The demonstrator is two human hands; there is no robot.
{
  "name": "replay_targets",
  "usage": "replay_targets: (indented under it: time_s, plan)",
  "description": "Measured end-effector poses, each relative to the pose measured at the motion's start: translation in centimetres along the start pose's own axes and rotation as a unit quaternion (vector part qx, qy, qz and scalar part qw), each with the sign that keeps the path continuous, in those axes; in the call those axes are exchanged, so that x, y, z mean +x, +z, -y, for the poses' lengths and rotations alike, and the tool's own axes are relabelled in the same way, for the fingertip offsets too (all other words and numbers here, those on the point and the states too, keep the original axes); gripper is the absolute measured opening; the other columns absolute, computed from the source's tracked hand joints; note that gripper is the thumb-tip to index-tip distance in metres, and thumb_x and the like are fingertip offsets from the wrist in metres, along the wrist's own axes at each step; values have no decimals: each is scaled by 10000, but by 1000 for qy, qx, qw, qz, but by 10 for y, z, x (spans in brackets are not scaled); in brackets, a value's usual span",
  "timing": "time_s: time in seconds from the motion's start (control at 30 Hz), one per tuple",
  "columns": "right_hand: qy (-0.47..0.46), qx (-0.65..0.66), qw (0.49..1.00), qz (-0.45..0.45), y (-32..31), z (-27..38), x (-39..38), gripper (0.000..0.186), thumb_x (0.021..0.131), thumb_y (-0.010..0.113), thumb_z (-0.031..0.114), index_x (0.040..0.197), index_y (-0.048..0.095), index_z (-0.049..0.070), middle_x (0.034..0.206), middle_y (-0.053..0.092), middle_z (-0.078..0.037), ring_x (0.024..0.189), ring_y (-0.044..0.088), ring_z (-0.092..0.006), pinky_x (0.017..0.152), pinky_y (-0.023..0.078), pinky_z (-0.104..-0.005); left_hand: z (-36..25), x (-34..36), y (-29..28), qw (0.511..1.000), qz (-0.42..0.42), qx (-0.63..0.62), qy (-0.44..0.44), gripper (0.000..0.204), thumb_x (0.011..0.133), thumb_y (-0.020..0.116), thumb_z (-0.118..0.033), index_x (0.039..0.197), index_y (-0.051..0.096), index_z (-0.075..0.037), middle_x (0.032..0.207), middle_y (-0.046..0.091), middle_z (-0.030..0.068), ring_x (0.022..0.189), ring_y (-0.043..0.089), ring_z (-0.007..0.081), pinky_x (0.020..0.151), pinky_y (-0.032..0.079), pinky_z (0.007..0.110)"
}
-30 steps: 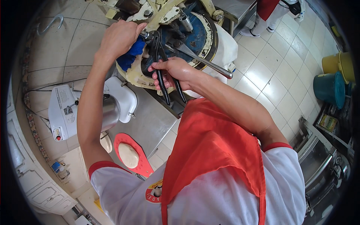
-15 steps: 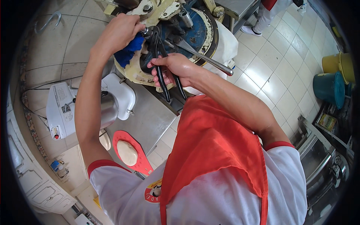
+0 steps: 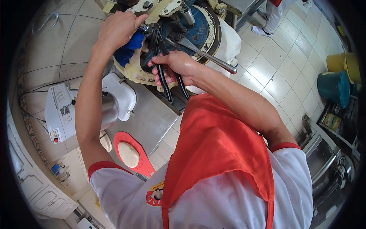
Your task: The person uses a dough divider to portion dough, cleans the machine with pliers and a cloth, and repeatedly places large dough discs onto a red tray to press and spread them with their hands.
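My right hand (image 3: 176, 67) is closed on large black pliers (image 3: 162, 74), fingers between and around the two handles. The plier jaws sit at a round metal fitting on a machine (image 3: 198, 32) with a blue, worn disc and chipped cream paint. My left hand (image 3: 116, 31) is a fist just left of the jaws, thumb stretched along the top; a shiny metal end (image 3: 144, 28) shows beside it, but what the fingers hold is hidden. A long steel-handled tool (image 3: 213, 57) lies across the disc. An upright metal socket (image 3: 187, 16) stands on the machine. Below my left hand is a blue cloth (image 3: 129, 49).
A white mixer-like appliance (image 3: 63, 112) with a steel bowl stands left, by a steel table (image 3: 146, 122). Another person's legs (image 3: 272, 21) are at the upper right. Yellow (image 3: 337, 65) and green (image 3: 332, 91) buckets stand far right, on a tiled floor (image 3: 263, 74).
My left hand has shifted slightly up and left, its thumb now more extended. The right hand keeps its hold on the pliers, nearly still. The other person's second foot has come into view.
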State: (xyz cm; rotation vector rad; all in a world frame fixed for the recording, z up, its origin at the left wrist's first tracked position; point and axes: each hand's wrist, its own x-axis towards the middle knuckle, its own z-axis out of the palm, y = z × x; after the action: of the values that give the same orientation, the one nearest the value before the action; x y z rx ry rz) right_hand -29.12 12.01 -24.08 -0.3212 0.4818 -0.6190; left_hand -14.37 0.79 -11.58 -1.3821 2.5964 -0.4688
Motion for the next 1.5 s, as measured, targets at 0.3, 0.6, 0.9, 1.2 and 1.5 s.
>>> replay_targets:
  time_s: [0.3,0.6,0.9,1.2,1.5]
  plan:
    - [-7,-7,1000,4,0,-2,1,220,1016,511,190,1059,575,-16,807,603,-81,679,656,-226,614,614,-349,1,-7,-14,997,5,-73,36,460,966,545,-429,827,697,-18,784,681,193,779,654,395,705,515,480]
    - [-10,3,1000,3,0,0,-1,220,1014,515,188,1059,579,-17,813,601,-81,688,658,-225,630,620,-357,-6,-2,-10,998,33,-10,-48,592,989,475,-498,738,658,7,701,625,221,729,612,428,663,483,506]
    - [-7,7,1000,3,-1,-1,0,224,1013,521,195,1053,580,-17,812,607,-81,685,662,-231,627,620,-360,-1,0,-4,997,17,-55,-52,655,978,485,-536,680,620,32,611,566,202,642,576,415,622,454,485]
    - [-7,1,1000,6,-1,-3,2,228,1016,517,206,1068,576,-8,822,606,-78,699,654,-224,654,617,-367,-1,-2,1,997,13,-72,-39,587,983,498,-482,719,672,13,655,607,233,684,609,433,656,491,502]
    - [-9,4,1000,-10,2,-3,2,195,1011,502,171,1035,573,-9,785,593,-86,626,637,-225,568,608,-367,-1,-3,0,996,21,-74,-37,565,980,509,-463,728,688,10,695,638,245,724,636,437,674,512,513]
